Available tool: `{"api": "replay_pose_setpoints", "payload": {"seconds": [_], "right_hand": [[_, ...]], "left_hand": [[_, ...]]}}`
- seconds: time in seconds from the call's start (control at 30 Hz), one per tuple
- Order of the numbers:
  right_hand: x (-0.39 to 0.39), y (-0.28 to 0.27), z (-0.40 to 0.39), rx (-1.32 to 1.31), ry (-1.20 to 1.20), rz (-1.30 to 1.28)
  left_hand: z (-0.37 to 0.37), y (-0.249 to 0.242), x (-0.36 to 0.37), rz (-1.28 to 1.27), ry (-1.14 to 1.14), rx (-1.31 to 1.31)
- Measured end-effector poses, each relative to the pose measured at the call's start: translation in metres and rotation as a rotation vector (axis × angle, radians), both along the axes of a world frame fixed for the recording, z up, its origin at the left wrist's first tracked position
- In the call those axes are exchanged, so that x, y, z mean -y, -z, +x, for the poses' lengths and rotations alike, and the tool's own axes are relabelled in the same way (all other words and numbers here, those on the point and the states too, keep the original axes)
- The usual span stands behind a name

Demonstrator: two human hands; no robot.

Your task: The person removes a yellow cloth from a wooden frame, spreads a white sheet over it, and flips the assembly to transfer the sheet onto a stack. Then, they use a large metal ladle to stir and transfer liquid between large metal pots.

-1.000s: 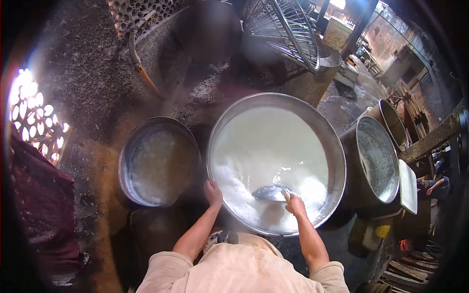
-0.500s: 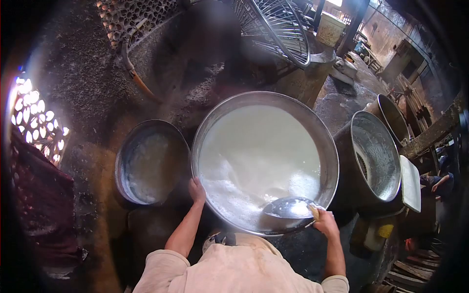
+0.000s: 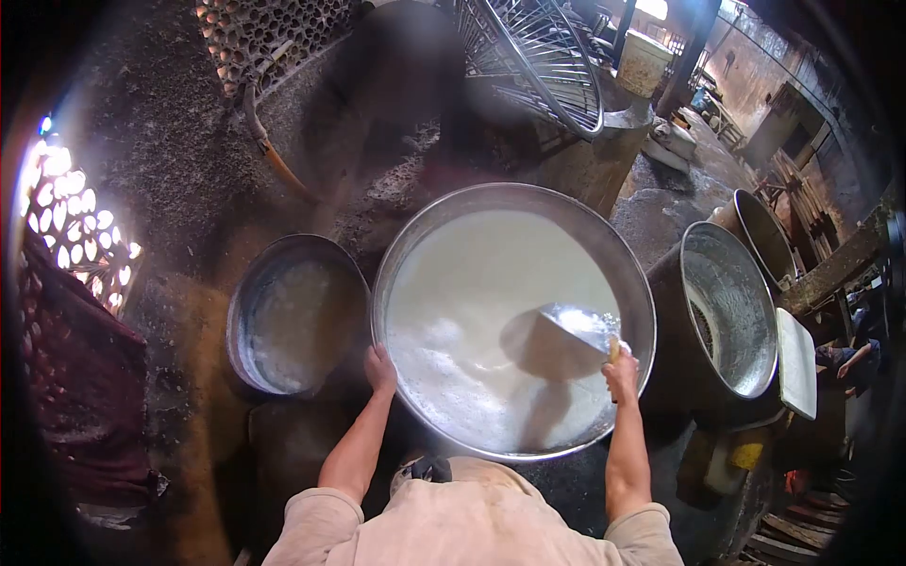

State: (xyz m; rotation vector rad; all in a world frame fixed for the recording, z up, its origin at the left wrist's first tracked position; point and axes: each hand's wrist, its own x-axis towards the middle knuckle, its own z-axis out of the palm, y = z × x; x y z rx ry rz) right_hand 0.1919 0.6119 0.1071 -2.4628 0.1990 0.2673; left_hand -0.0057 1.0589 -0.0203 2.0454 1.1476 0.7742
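A wide round metal vat holds a milky white liquid with froth toward its near side. At the vat's left rim, my left hand has its fingers closed over the edge. My right hand, inside the right part of the rim, is wrapped round the wooden handle of a broad metal scoop. The shiny blade of the scoop points left over the liquid, and a dark shadow lies on the surface beside it.
A smaller oval metal tub with cloudy liquid stands left of the vat. To the right are a tall metal drum, another drum and a white slab. Behind stands a metal-barred frame. A person's arm shows far right.
My right hand has moved up and slightly left, carrying the scoop from the near edge toward the vat's right middle. The blade has turned and tilted. My left hand stays at the rim.
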Motion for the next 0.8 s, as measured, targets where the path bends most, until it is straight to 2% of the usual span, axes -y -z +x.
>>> {"api": "replay_pose_setpoints", "payload": {"seconds": [0.07,0.23,0.6,0.73,0.8], "right_hand": [[-0.006,0.025,-0.007,-0.024,-0.003,0.1],[-0.031,0.057,-0.043,-0.095,-0.082,0.125],[-0.115,0.06,-0.139,-0.198,-0.094,0.126],[-0.138,0.052,-0.171,-0.259,-0.06,0.107],[-0.142,0.056,-0.183,-0.184,-0.182,0.023]], "left_hand": [[-0.001,-0.003,0.003,-0.03,0.008,0.003],[-0.001,-0.004,0.006,-0.051,0.007,0.042],[-0.002,0.011,0.006,-0.2,0.074,0.095],[-0.004,0.0,0.01,-0.283,0.098,0.112],[-0.005,0.001,0.011,-0.252,0.109,0.091]]}}
